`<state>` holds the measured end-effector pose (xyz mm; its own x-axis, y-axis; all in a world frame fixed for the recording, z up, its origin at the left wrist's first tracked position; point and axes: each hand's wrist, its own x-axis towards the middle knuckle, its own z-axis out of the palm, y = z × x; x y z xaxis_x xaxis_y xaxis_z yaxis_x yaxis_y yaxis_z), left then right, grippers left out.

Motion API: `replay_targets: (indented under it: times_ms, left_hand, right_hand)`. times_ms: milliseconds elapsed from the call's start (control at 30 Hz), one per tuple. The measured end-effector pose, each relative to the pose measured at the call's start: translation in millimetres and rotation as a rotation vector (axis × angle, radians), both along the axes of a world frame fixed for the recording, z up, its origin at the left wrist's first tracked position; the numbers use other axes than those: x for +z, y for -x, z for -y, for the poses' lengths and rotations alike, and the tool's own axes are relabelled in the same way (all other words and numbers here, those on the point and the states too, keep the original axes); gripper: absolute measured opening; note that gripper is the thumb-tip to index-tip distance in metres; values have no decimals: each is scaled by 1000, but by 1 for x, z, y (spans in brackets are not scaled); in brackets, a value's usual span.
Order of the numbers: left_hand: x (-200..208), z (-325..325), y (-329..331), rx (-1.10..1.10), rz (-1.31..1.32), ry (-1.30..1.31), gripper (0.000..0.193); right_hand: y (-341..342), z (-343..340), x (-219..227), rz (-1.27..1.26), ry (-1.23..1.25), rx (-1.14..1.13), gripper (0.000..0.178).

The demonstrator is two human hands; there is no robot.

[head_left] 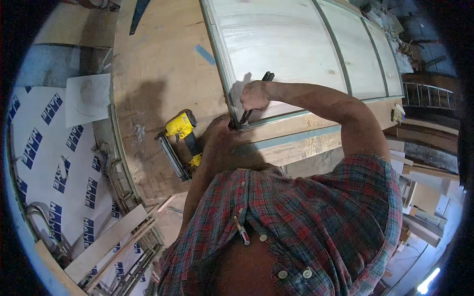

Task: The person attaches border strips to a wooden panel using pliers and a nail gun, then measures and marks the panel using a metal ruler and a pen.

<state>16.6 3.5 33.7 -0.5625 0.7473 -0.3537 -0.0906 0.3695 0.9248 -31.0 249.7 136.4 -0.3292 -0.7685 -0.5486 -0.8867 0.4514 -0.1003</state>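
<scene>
My right hand (255, 96) is closed around a long black tool (268, 77) whose kind I cannot make out. Its lower end (245, 117) reaches down to the near left corner of a large white panel (281, 39) with grey-green frame strips. At that same corner, my left hand (223, 126) rests against the edge of the frame; its fingers are mostly hidden. To the left of my left forearm, a yellow and black nail gun (180, 126) lies on the wooden worktable (173, 74).
A blue strip (204, 55) and a dark pointed tool (139, 15) lie on the table's far left part. Printed white sheeting (59, 163) hangs at the left. Boards (106, 244) lean at the lower left. A ladder (428, 95) and stacked wood (419, 217) are at the right.
</scene>
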Motion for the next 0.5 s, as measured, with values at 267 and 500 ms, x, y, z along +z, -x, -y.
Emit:
replay_targets:
  times_ms: [267,500]
  left_hand:
    - [7,-2,4,-84,-166,111,60]
    - [-22,6,-4,49,-189,-44,40]
  right_hand:
    - [20,-16,-10,216,202,-203,10]
    - [10,-87,39,113,285,-858,15]
